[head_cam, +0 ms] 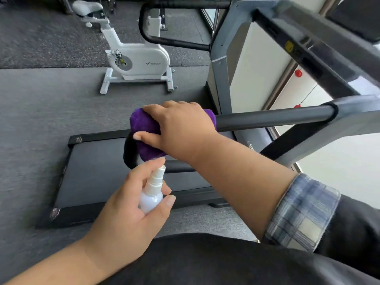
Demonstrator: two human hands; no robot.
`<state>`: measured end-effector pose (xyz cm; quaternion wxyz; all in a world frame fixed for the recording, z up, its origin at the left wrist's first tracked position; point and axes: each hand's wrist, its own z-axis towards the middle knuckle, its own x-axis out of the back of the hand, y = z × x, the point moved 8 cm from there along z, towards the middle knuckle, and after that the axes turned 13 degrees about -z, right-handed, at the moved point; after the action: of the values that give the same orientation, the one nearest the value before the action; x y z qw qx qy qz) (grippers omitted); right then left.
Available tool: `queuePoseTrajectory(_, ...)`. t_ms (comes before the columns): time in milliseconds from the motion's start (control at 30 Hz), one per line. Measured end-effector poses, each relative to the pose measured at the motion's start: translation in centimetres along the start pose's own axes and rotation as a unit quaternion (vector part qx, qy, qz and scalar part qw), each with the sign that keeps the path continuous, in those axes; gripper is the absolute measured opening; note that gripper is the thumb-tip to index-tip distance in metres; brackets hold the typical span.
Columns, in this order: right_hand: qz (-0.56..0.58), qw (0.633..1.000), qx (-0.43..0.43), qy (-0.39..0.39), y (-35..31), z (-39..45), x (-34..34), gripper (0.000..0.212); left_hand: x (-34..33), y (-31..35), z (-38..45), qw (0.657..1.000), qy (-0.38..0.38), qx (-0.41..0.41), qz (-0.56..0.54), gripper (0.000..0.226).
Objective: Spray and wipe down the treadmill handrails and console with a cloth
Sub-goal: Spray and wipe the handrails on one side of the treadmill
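My right hand (181, 128) grips a purple cloth (144, 126) wrapped over the rounded end of the near black handrail (273, 118). Just below it, my left hand (131, 204) holds a small white spray bottle (153, 192), its nozzle pointing up toward the cloth and my index finger near the pump top. The handrail runs right into the grey treadmill frame (349, 120). The far handrail (174, 43) loops at the top. The console (308, 48) crosses the upper right, blurred.
The treadmill belt deck (98, 171) lies below my hands on grey gym flooring. A white exercise bike (135, 58) stands beyond it. Windows and a white wall fill the right side. My dark clothing covers the bottom of the view.
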<state>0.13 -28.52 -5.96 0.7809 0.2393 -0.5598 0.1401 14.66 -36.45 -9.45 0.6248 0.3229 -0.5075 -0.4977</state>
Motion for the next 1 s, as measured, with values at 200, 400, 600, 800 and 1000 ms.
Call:
queuePoseTrajectory(200,0.019,0.999,-0.033,0.000,6.3,-2.8,-0.2,0.069,-2.8,1.5,0.9,1.000,0.002,0.010,0.009,0.060)
queuePoseTrajectory(400,0.024,0.998,-0.056,-0.008,13.8,-6.2,-0.7,0.073,-8.3,3.2,2.2,0.999,-0.016,0.031,-0.009,0.056)
queuePoseTrajectory(600,0.033,0.994,-0.100,0.003,22.7,-10.8,-0.8,0.070,-13.7,5.4,3.4,0.999,-0.027,0.019,-0.001,0.054)
queuePoseTrajectory(800,0.032,0.994,-0.097,0.041,26.9,-13.5,-1.3,0.063,-17.0,6.2,2.5,0.999,0.003,0.043,0.006,0.060)
queuePoseTrajectory(1000,0.003,0.994,-0.074,0.078,23.1,-11.4,-1.5,0.067,-17.1,5.3,-0.2,0.995,0.057,0.075,0.027,0.057)
